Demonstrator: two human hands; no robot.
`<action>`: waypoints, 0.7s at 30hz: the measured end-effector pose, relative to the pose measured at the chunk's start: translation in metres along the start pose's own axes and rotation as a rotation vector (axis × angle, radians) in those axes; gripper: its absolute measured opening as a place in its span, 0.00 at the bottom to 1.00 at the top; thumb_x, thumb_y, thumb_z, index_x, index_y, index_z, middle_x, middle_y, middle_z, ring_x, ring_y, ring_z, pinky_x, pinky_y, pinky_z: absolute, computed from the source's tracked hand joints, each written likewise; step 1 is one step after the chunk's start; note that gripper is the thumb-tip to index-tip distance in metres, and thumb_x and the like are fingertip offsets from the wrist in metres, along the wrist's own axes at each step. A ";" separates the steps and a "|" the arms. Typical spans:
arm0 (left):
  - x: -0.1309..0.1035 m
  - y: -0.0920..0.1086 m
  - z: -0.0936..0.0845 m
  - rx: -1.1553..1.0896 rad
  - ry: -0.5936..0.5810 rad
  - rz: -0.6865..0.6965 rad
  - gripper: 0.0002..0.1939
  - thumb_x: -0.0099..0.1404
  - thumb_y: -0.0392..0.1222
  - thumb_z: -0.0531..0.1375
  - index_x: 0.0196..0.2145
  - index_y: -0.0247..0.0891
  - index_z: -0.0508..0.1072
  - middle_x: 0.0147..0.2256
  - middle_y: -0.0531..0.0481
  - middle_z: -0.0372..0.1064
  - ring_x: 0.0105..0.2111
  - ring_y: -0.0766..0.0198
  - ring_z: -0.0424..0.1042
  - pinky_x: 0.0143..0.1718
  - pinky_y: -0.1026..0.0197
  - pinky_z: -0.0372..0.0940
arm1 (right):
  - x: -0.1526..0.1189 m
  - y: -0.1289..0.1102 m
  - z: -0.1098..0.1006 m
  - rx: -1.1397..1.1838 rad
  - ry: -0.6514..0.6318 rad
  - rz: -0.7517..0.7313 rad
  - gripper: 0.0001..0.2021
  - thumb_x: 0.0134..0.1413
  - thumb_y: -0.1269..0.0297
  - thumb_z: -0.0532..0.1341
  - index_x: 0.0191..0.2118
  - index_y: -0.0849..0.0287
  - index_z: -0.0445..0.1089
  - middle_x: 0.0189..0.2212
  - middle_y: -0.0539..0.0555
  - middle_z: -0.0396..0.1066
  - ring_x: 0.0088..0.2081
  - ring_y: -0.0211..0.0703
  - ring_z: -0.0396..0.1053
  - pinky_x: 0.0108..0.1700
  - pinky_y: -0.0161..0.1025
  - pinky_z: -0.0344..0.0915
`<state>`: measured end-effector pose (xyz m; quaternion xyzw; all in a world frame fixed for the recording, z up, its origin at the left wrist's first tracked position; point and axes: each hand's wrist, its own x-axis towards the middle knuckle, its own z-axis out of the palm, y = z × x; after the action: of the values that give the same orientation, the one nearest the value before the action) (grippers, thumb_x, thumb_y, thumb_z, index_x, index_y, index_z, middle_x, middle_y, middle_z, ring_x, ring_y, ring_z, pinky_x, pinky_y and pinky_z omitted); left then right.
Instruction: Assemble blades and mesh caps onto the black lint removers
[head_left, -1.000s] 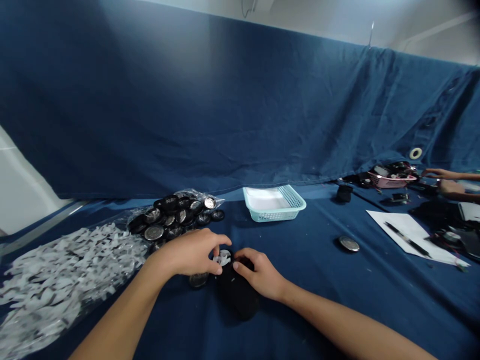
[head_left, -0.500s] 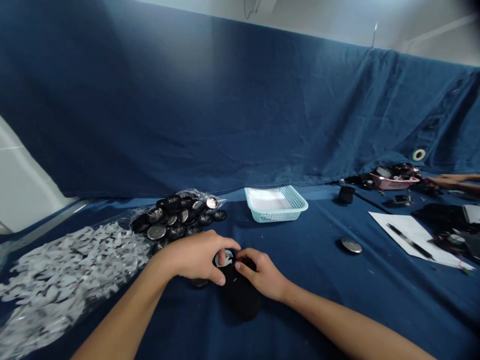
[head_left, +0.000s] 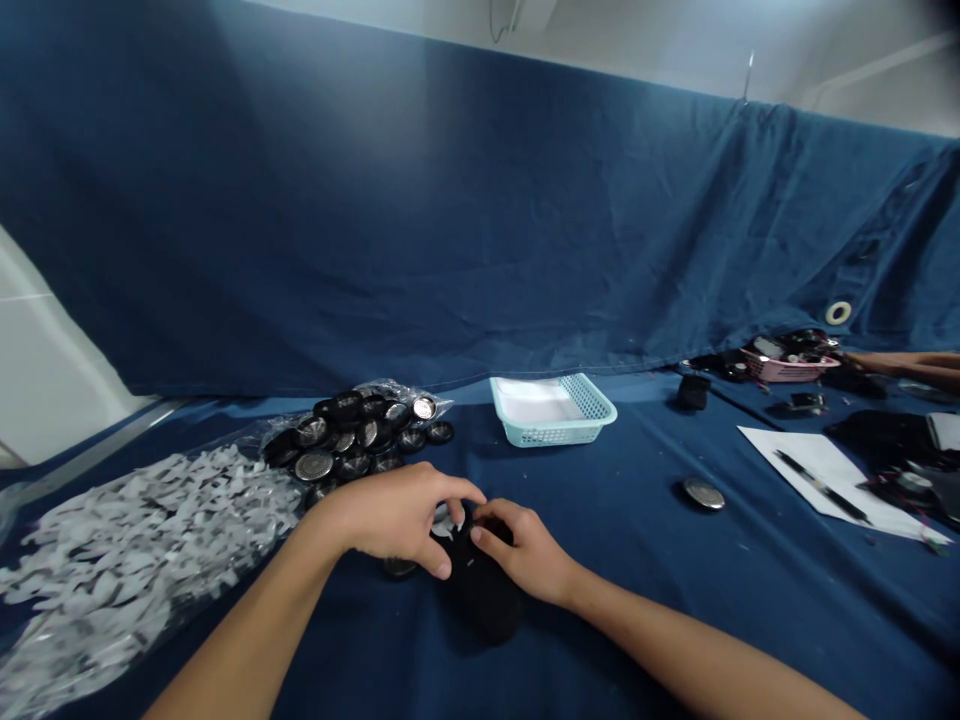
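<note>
Blue cloth across worktop [head_left: 615, 510] and backdrop. Between both hands, on the cloth, a black cylinder [head_left: 484, 600], apparently midway through work: white piece [head_left: 449, 521] at the far end, whether fully seated impossible to tell. Right grip [head_left: 529, 555] curled closed on the cylinder's side; left grip [head_left: 401, 515] parted around the white piece, hiding some of it. Left to handle, seemingly: heaped black discs [head_left: 356, 440], many bagged white strips [head_left: 172, 520]. Close under the left wrist, slightly in the way, one loose disc [head_left: 399, 568]. Farther out, mint basket [head_left: 559, 436], silver-faced disc [head_left: 703, 493], pen [head_left: 823, 487] on paper [head_left: 780, 448].
</note>
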<state>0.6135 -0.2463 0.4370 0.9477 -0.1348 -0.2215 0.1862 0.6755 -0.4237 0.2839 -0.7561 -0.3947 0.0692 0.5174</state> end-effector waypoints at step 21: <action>0.001 -0.010 0.002 0.020 0.061 -0.032 0.34 0.50 0.43 0.66 0.56 0.47 0.66 0.44 0.52 0.74 0.30 0.62 0.73 0.32 0.64 0.64 | 0.000 -0.001 0.000 -0.019 0.000 0.008 0.07 0.59 0.66 0.58 0.42 0.58 0.71 0.35 0.52 0.73 0.36 0.41 0.71 0.40 0.37 0.65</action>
<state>0.6149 -0.2389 0.4307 0.9579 -0.1161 -0.1938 0.1772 0.6752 -0.4238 0.2850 -0.7627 -0.3923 0.0677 0.5097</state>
